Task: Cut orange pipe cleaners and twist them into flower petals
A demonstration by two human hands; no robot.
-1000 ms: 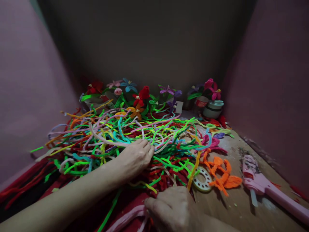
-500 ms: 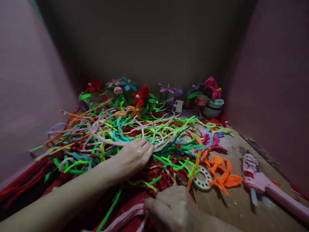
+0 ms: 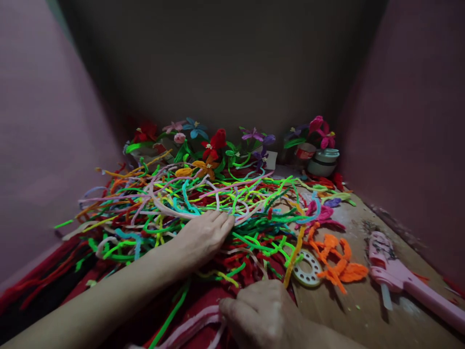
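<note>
A big tangle of coloured pipe cleaners (image 3: 174,203) covers the wooden table (image 3: 348,310). My left hand (image 3: 203,237) lies on the pile near its middle, fingers together and stretched out over the strands, and I see nothing gripped in it. At the bottom edge my right hand (image 3: 263,315) is curled closed against pale pink pipe cleaners (image 3: 192,327); what its fingers pinch is hidden under the hand. An orange pipe-cleaner flower (image 3: 337,264) lies to the right of the pile.
Finished pipe-cleaner flowers (image 3: 210,145) stand along the back wall, with a small jar (image 3: 322,162) at the back right. A white ring with holes (image 3: 307,274) lies by the orange flower. A pink glue gun (image 3: 399,281) rests at the right. Pink walls close in on both sides.
The view has shifted slightly, so everything sits a little to the right. Both hands stay almost where they were.
</note>
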